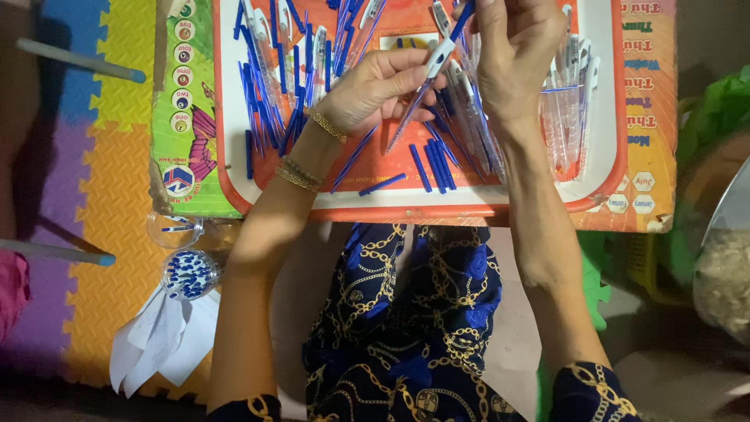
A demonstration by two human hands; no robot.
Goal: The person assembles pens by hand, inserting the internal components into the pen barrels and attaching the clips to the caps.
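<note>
Pen (pixel 426 82) slants between both hands, clipped end up-right, tip down-left.

Left of our hands, we see two clear cups (pixel 187 273) of small blue parts, white folded papers (pixel 160 336), and bright foam floor tiles (pixel 117 180); a green bag (pixel 723 109) sits far right.

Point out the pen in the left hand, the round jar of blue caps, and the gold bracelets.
pen (pixel 426 78), head view, clear barrel.
jar of blue caps (pixel 188 274), head view, open top.
gold bracelets (pixel 299 175), head view, band on left wrist.
</note>
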